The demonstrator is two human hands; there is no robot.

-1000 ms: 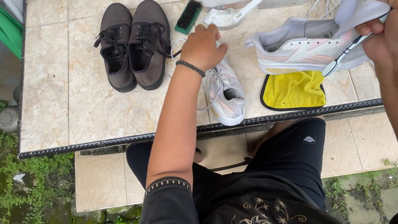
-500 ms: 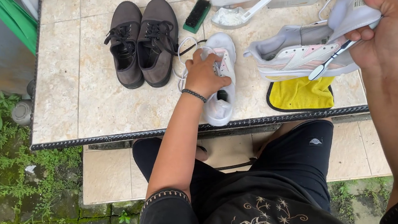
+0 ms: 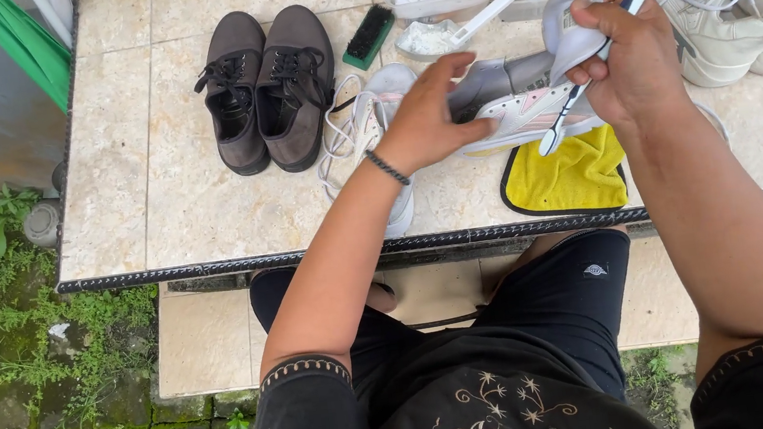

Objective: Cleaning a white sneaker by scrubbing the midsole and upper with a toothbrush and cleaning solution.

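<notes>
Your right hand has its fingers clamped on a toothbrush and the tongue of the white sneaker, held over the yellow cloth on the tabletop. Your left hand reaches toward that sneaker, fingers spread apart.

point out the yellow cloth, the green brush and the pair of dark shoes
yellow cloth [image 3: 563, 178], head view, on its bare middle below the sneaker
green brush [image 3: 368, 36], head view, on its dark bristles
pair of dark shoes [image 3: 274, 87], head view, on the inner side of the right-hand shoe

Both hands — left, right — on pale sneaker, right gripping brush, yellow cloth beneath
</notes>
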